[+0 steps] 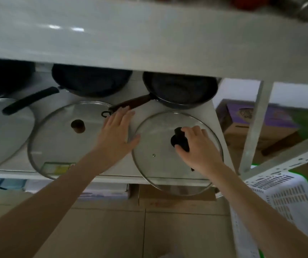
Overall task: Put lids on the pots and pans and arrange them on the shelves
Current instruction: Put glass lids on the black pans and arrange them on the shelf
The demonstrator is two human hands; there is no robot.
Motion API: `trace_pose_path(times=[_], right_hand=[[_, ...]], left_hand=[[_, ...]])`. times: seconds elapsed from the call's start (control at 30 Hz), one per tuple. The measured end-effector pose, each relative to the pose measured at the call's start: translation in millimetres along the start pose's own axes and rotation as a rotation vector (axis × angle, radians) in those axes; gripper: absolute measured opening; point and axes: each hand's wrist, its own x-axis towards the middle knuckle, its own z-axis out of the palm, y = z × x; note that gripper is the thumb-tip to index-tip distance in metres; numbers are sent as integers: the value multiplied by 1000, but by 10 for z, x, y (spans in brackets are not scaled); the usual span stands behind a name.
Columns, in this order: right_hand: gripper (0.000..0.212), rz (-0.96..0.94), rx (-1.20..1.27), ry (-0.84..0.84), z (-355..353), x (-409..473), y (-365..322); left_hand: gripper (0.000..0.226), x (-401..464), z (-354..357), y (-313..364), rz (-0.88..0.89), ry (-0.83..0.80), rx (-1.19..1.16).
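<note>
On the white shelf (145, 107) two dark pans stand at the back: one with a black handle (91, 81), one with a brown handle (181, 90). A third dark pan (2, 77) shows at the far left. In front lie a glass lid with a brown knob (56, 138) and, at left, a metal lid (0, 131). My right hand (198, 146) grips the black knob of a second glass lid (155, 146), which overhangs the shelf's front edge. My left hand (117, 131) rests flat, fingers apart, between the two glass lids, near the brown handle.
A wide white shelf board (149, 34) juts out overhead. Cardboard boxes (246, 127) sit behind the white upright at right. A white slotted plastic basket (280, 202) stands at lower right. More boxes fill the shelf below, above a tiled floor.
</note>
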Motion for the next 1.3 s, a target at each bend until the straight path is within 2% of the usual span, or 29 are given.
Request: trace_pose_path(times=[0.27, 0.53, 0.8, 0.97, 1.3], right_hand=[[61, 118, -36, -3, 540, 285, 127], [56, 220, 11, -31, 581, 354, 150], [39, 272, -65, -25, 597, 416, 140], [35, 259, -50, -15, 640, 434, 169], [35, 212, -71, 26, 577, 162, 344]], left_hand=[[77, 559, 363, -473, -18, 15, 250], [56, 907, 305, -384, 2, 54, 450], [46, 1020, 412, -143, -3, 24, 363], [41, 1048, 544, -104, -30, 12, 239], [41, 1019, 558, -96, -17, -27, 192]])
